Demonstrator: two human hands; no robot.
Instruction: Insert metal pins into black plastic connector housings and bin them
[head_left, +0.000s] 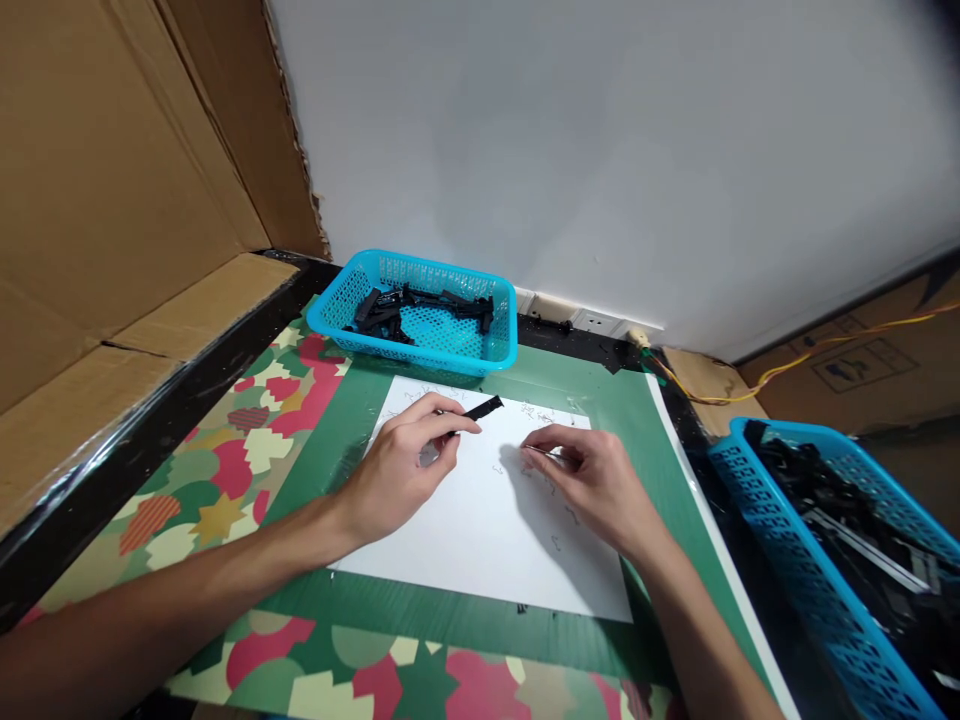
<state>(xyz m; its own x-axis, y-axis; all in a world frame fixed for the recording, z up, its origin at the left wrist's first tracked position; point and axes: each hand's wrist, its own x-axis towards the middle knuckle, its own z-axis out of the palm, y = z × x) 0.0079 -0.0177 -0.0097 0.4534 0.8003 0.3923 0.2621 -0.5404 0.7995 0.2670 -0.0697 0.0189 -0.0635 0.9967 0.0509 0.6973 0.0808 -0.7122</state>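
Single head-worn view, looking forward and down
It looks from close above the near side of the counter [754,570] toward the far wall [600,150], taking in cardboard [97,180] at left and part of a blue basket [754,500] at right.

2 bare hands [396,462], bare forearms [247,582]

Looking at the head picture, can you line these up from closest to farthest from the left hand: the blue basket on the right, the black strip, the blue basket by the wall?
From the left hand:
1. Black strip: in its fingers.
2. Blue basket by the wall: just beyond the hand.
3. Blue basket on the right: way over past the other hand.
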